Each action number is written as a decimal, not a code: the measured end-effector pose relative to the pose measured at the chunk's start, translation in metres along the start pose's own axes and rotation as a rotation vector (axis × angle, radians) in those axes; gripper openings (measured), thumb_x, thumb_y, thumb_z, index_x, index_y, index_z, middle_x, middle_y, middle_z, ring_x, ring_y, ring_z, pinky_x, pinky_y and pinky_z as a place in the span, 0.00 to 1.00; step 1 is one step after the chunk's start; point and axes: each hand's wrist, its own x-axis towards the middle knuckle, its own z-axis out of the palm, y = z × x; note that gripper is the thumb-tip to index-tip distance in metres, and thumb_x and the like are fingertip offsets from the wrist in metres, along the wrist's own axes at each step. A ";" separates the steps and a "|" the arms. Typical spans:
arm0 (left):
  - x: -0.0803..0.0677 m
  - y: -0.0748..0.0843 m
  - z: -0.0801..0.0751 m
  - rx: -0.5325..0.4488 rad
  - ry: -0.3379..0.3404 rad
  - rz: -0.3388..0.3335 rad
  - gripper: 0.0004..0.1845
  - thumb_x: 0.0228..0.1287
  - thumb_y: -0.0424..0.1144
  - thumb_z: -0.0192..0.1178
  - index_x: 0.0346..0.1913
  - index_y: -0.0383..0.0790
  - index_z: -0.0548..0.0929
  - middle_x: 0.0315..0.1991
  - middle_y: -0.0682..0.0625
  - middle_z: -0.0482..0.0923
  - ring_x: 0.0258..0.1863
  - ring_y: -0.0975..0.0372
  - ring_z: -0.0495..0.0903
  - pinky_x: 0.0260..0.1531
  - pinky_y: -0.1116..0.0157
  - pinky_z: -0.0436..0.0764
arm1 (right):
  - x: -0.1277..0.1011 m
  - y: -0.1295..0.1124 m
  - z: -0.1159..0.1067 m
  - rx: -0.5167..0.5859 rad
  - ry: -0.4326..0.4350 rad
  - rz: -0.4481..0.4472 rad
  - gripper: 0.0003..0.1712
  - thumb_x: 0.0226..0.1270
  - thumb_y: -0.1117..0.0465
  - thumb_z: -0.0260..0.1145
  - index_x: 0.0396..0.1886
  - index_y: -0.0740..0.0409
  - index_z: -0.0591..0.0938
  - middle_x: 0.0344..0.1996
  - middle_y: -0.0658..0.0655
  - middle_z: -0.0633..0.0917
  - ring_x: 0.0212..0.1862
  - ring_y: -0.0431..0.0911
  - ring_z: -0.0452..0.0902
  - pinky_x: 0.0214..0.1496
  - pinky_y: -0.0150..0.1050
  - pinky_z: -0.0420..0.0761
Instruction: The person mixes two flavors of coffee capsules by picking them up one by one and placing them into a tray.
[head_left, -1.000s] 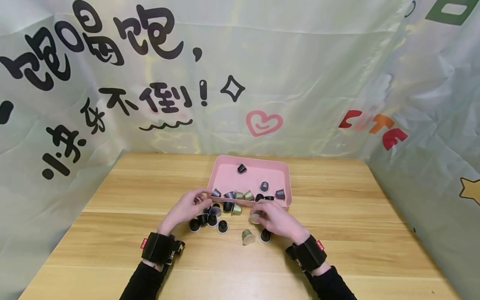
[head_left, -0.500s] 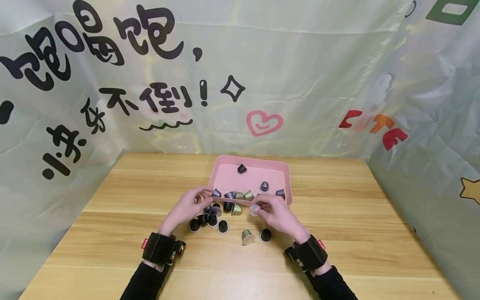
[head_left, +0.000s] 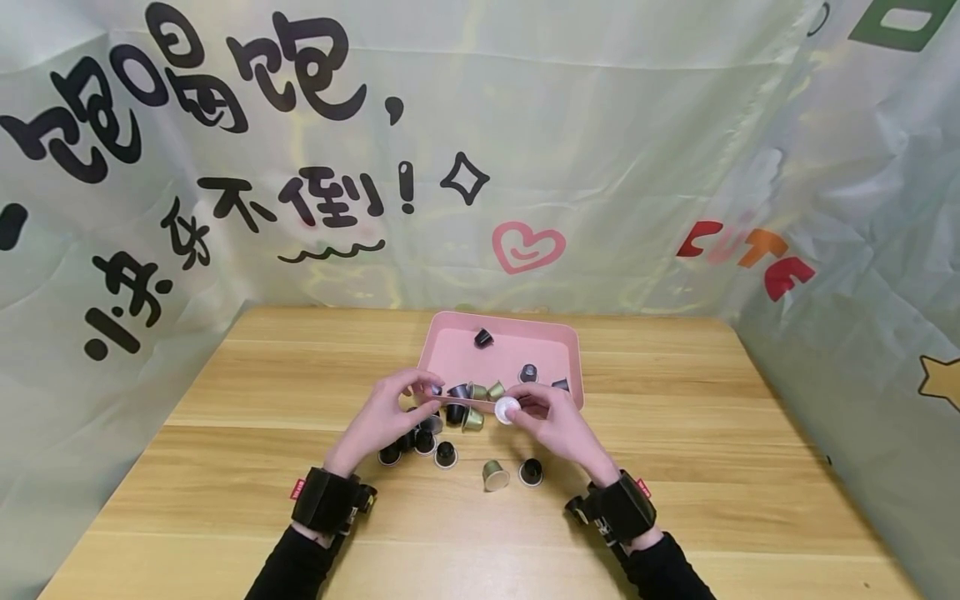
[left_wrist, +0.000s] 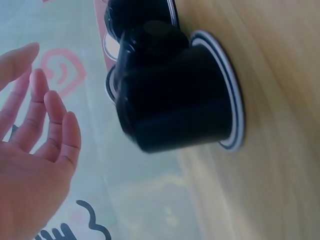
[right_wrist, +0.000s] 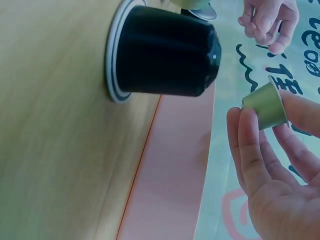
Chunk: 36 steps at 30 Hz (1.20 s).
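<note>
One green capsule (right_wrist: pixel 267 106) is pinched in the right hand (head_left: pixel 557 425), with the thumb against the white lid and the fingertips about the narrow end, probably because so small a thing is easiest to hold by its two ends. It is lifted above the table (head_left: pixel 675 433), close to the near side of the pink tray (head_left: pixel 513 346). The left hand (head_left: pixel 375 425) reaches to the near left corner of the tray, its thumb and fingers apart, and no thing is seen between them; perhaps it is placed there to steady the rim, but if it touches the rim I cannot tell. Inside the tray, several capsules (head_left: pixel 459 391) lie along the near wall, maybe because this side is the closest to the person, while one black capsule (head_left: pixel 483 337) lies alone at the far side. On the table, a cluster of dark capsules (head_left: pixel 424 441) sits by the left hand. Nearer to the person, another black capsule (head_left: pixel 531 472) stands on its lid, which as the wider end should keep it stable, and to its left a beige capsule (head_left: pixel 493 474) is tipped on its side, where it could roll easily
</note>
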 end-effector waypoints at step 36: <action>0.000 0.016 0.011 -0.086 -0.130 0.011 0.16 0.65 0.33 0.67 0.55 0.43 0.82 0.53 0.44 0.84 0.52 0.48 0.84 0.57 0.46 0.82 | 0.051 0.019 -0.051 -0.216 0.126 0.023 0.13 0.69 0.67 0.64 0.49 0.71 0.83 0.47 0.71 0.86 0.47 0.63 0.86 0.54 0.53 0.86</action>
